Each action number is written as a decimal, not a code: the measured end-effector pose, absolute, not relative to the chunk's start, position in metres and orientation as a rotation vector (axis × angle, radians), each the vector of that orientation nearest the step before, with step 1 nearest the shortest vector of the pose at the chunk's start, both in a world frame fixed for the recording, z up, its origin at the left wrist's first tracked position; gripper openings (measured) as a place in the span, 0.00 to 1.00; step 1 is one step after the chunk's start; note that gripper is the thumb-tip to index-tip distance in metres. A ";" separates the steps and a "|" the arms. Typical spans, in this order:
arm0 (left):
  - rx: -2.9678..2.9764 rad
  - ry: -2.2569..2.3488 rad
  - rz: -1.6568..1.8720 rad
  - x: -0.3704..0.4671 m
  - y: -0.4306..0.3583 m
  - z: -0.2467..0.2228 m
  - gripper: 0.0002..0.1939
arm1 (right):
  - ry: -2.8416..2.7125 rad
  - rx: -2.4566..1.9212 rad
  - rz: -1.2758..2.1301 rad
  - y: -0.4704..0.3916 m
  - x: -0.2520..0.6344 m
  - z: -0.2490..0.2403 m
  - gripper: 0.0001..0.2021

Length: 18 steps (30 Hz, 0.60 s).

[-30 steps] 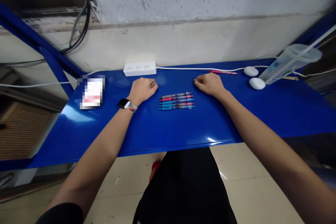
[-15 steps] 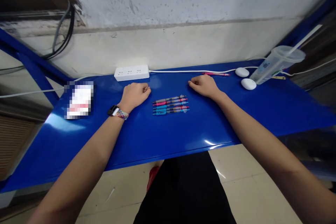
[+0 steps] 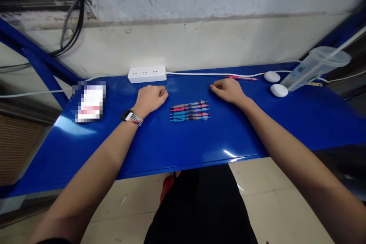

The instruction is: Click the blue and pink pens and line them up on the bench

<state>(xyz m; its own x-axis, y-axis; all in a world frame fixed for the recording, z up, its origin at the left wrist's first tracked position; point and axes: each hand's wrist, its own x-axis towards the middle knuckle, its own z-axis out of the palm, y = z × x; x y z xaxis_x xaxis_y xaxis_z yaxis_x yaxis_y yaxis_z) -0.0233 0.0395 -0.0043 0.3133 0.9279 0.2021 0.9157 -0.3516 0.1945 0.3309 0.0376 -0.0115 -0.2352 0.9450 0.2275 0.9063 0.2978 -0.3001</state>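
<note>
My left hand (image 3: 150, 99), with a watch on a multicoloured strap (image 3: 134, 118), rests on the blue table in a loose fist. My right hand (image 3: 228, 90) lies there too, its fingers curled in and nothing visible in them. Between the hands, a little nearer to me, several click pens (image 3: 190, 114) lie side by side in a row. Their grips are grey, pink and blue, and their barrels are clear. Neither hand touches this row. Just behind my right hand lies a separate pink pen (image 3: 246, 78).
A white power strip (image 3: 147, 74) sits near the wall, its cable running right. Two white rounded objects (image 3: 279, 90) are beside a tilted, translucent cup (image 3: 310, 69) with a straw. On the left lies a blurred-out white and red item (image 3: 90, 103). The blue table's (image 3: 185, 148) front edge is near my lap.
The camera view has shifted slightly, so everything on the table appears a little farther right. Both hands and the pens keep their places on the table.
</note>
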 end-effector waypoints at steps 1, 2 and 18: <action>2.510 1.768 0.436 -0.023 0.040 -0.004 0.18 | -2.204 -1.656 0.142 0.038 0.332 -0.012 0.19; 2.506 1.772 0.434 -0.023 0.040 -0.004 0.18 | -2.200 -1.649 0.139 0.038 0.332 -0.013 0.19; 2.502 1.807 0.390 -0.021 0.037 -0.002 0.17 | -2.198 -1.657 0.140 0.035 0.330 -0.011 0.20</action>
